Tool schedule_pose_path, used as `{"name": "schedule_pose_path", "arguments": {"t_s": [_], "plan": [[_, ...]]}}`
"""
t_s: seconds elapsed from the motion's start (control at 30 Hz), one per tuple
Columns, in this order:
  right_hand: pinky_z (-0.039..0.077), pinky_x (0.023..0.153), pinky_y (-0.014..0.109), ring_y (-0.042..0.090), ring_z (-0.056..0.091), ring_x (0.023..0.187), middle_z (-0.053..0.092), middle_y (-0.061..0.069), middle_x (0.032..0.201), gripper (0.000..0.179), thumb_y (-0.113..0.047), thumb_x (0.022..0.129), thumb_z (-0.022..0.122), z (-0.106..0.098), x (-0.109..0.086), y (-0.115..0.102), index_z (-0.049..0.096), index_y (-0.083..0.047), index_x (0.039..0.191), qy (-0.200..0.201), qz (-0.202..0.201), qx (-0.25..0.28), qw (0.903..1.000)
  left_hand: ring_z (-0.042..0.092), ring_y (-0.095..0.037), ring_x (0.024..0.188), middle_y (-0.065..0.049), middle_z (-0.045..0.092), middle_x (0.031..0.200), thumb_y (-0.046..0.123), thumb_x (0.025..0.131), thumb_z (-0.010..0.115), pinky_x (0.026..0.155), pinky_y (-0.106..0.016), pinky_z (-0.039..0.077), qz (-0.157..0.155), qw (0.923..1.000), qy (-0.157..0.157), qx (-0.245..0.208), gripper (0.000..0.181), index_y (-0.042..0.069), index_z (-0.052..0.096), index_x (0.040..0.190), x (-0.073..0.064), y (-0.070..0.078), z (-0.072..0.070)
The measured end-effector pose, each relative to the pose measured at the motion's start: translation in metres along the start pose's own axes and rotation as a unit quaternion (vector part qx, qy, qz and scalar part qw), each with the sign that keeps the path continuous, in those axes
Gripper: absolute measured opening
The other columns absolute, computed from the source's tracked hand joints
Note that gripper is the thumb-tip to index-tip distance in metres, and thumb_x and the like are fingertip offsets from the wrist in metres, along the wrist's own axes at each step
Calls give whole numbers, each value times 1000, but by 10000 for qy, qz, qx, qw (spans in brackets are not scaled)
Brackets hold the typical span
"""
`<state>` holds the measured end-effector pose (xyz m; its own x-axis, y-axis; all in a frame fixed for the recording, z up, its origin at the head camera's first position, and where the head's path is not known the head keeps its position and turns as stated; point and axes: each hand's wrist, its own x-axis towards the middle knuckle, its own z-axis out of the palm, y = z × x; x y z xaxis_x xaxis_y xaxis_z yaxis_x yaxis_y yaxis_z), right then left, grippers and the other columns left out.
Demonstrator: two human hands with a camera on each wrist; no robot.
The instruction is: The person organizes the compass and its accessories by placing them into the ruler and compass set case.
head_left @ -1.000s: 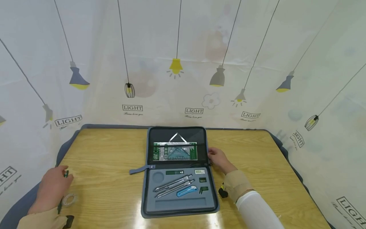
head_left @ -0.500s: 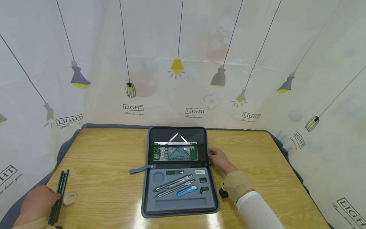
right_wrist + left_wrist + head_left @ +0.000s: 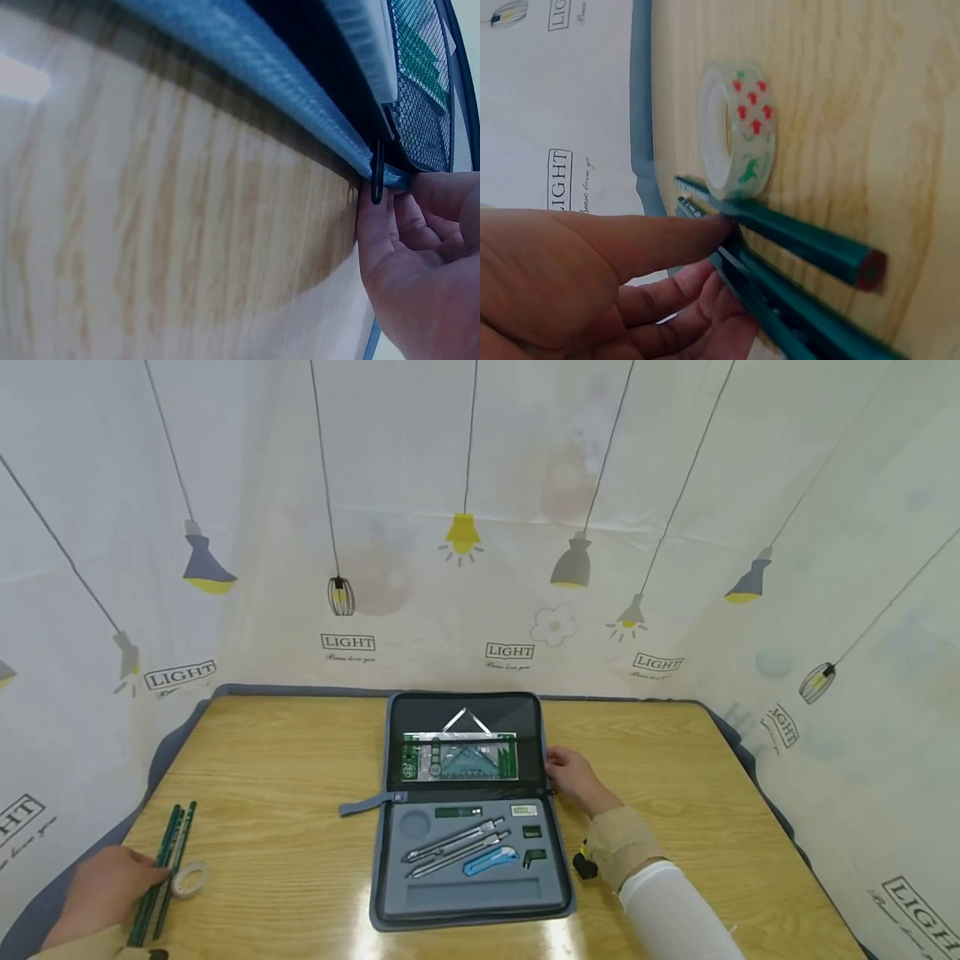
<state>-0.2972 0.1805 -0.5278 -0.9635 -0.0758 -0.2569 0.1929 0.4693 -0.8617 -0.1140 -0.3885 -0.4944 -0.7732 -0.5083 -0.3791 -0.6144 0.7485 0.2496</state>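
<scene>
Table (image 3: 300,752): its top was wood-grained;
Case (image 3: 472,912): it lay unfolded at centre, lid (image 3: 408,714) farthest;
Right hand (image 3: 577,778): thumb and fingers gripped the case's side edge near the fold;
Left hand (image 3: 111,887): thumb and fingers pinched dark-green pencils (image 3: 146,910);
Pencils: these slanted at the table's left, apparently resting on it;
Tape roll (image 3: 754,127): it lay flat just beside them.

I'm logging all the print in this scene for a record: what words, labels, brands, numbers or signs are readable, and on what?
"LIGHT": boxed, repeated across the backdrop.
"love you": script beneath it; the first word is unclear.
Red arrow signs and green marks, no readable words: tape.
Too small or blurred to read: print on the ruler pack, white block and pencils.
</scene>
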Motion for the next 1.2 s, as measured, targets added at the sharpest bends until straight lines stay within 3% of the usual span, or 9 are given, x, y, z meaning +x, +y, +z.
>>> {"name": "schedule_pose_path", "arguments": {"t_s": [0.13,0.3,0.5,0.83,0.93,1.07,1.2], "plan": [[51,87,39,25,57,104,57,20,119,35,-3,97,43,0,0,0,49,3,131,-18,-35,-21,10000,59,-32,77,-26,61,88,19,81,70,67,-40,48,87,9993,-79,-361,34,-12,62,92,1,-1,0],[51,87,39,24,57,104,57,20,119,35,-3,97,43,0,0,0,49,3,131,-2,-65,-53,10000,58,-27,74,-23,62,84,20,80,71,63,-37,46,103,9984,38,-559,30,-8,63,86,5,-3,1],[49,92,42,27,55,110,54,22,125,37,-4,98,42,0,0,0,46,3,135,-41,2,22,10000,58,-28,73,-23,61,83,18,81,70,62,-38,45,168,9967,283,-747,28,-8,63,87,2,1,-2],[50,90,40,25,56,106,56,21,121,35,-4,98,43,0,0,-1,49,2,132,-9,23,-26,10000,59,-33,78,-25,64,89,15,84,67,62,-39,44,644,9917,849,-714,29,-11,64,97,-5,21,-11],[50,89,40,25,56,106,56,21,121,36,-3,98,43,0,0,-1,48,3,132,-30,20,-7,10000,60,-35,78,-24,65,87,14,85,67,63,-41,44,980,9869,1061,-716,29,-12,63,97,-9,29,-12],[50,89,40,25,56,106,56,21,122,36,-3,97,43,0,-1,-2,48,3,132,-39,17,10,10000,61,-33,73,-21,66,81,13,84,67,61,-41,46,1725,9735,1333,-689,26,-12,64,94,-16,43,-11],[50,89,40,26,56,106,56,21,122,36,-3,97,43,-1,-2,-3,49,3,132,-33,5,-7,10000,60,-25,66,-15,67,77,12,85,66,57,-35,45,2378,9599,1316,-689,23,-9,66,92,-25,64,-9]]}}
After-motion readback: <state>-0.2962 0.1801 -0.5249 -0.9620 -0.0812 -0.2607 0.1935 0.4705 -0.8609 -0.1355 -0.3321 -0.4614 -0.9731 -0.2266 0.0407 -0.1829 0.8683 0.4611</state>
